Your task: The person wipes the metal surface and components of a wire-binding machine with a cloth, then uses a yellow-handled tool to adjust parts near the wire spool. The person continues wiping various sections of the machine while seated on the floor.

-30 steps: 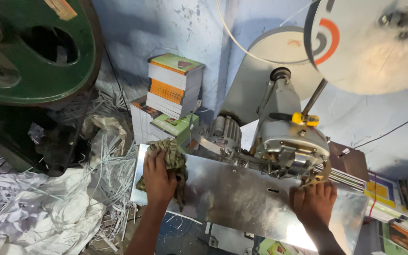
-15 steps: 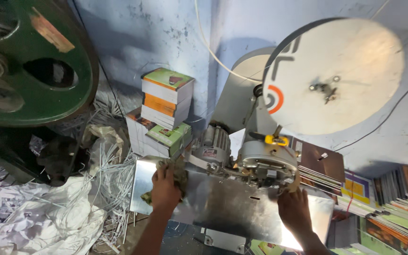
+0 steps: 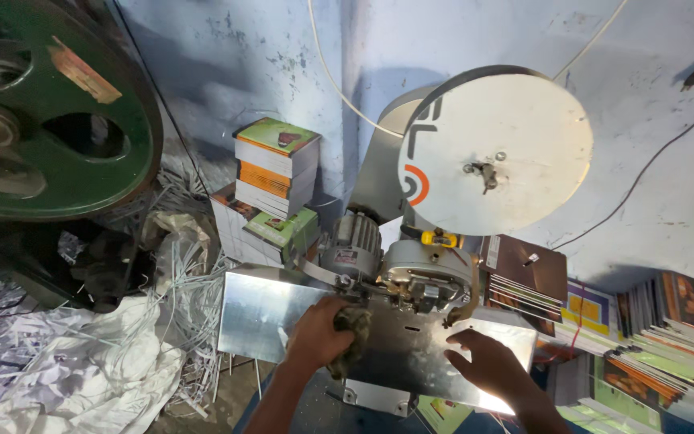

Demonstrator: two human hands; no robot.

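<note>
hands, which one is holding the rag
The left hand: it grips the dark rag on the metal plate; the right hand lies open and empty.

I found a bookbinding workshop: green flywheel (image 3: 38, 112), stitching machine (image 3: 411, 273), stacked booklets (image 3: 275, 169), paper trimmings (image 3: 194, 297).

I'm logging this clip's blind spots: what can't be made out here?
Head view:
- Rag: mostly hidden inside the left hand.
- Metal plate: glare under the right hand washes out its surface.
- Green wheel: cut off by the left edge.
</note>
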